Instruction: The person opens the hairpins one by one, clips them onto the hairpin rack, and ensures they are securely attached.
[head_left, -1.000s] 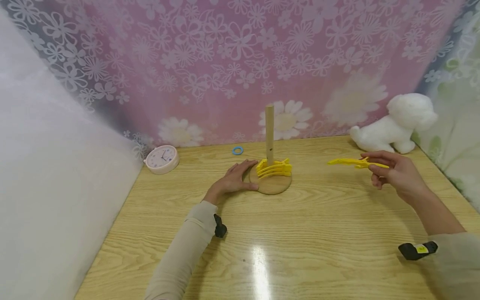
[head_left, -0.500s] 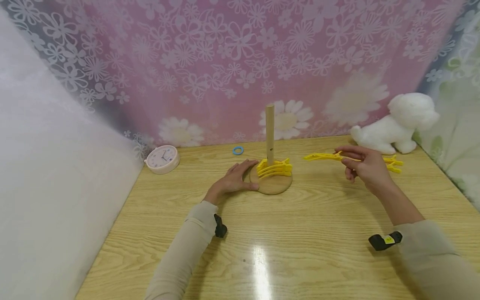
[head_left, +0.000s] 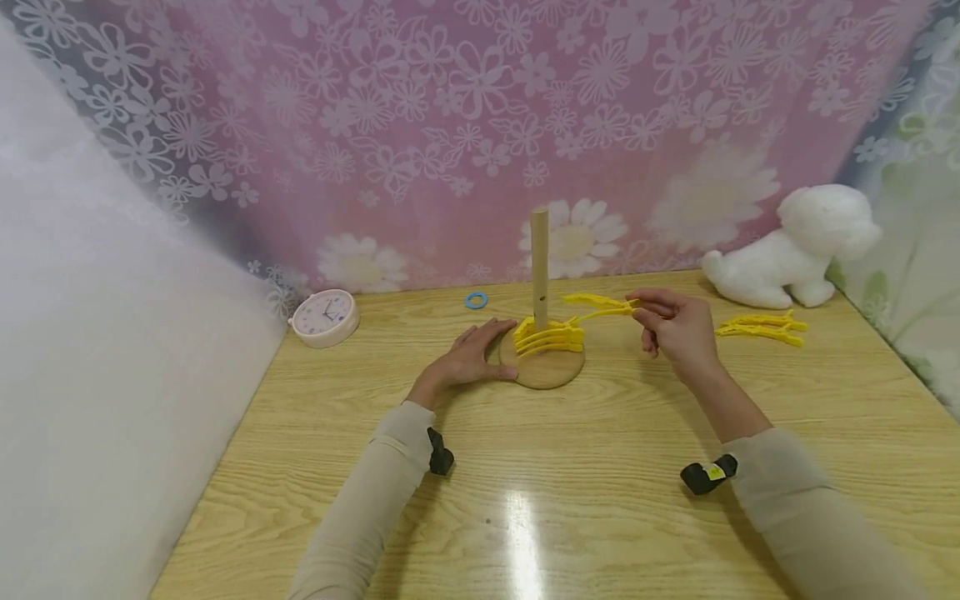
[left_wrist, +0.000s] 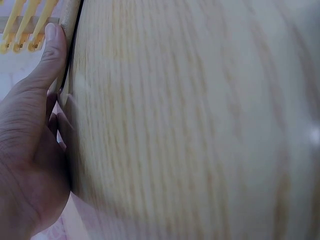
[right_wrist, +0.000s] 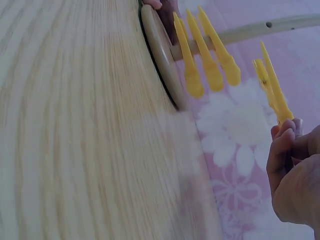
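Note:
An upright wooden post [head_left: 540, 258] rises from a round wooden base [head_left: 547, 377]. Several yellow hair clips [head_left: 551, 340] are clipped one above another low on that post; the right wrist view shows these stacked clips [right_wrist: 210, 62] too. My left hand [head_left: 468, 357] holds the base by its left edge, thumb in front and fingers behind; in the left wrist view its thumb [left_wrist: 50, 57] lies along the rim. Between thumb and fingers, my right hand [head_left: 678, 329] pinches the tail of another yellow hair clip [right_wrist: 272, 90]. That clip's prongs are spread apart, close to the post's right side.
More yellow hair clips [head_left: 765, 327] lie on the table behind the right hand. A white plush dog [head_left: 795, 250] sits at the back right. At the back left are a pink clock [head_left: 325, 318] and a blue ring [head_left: 476, 300]. A flowered curtain [head_left: 450, 150] hangs behind.
My right hand has carried its hair clip left to the post, and the clip's prongs have opened. The clips lying at right have come into view. The left hand stays on the base.

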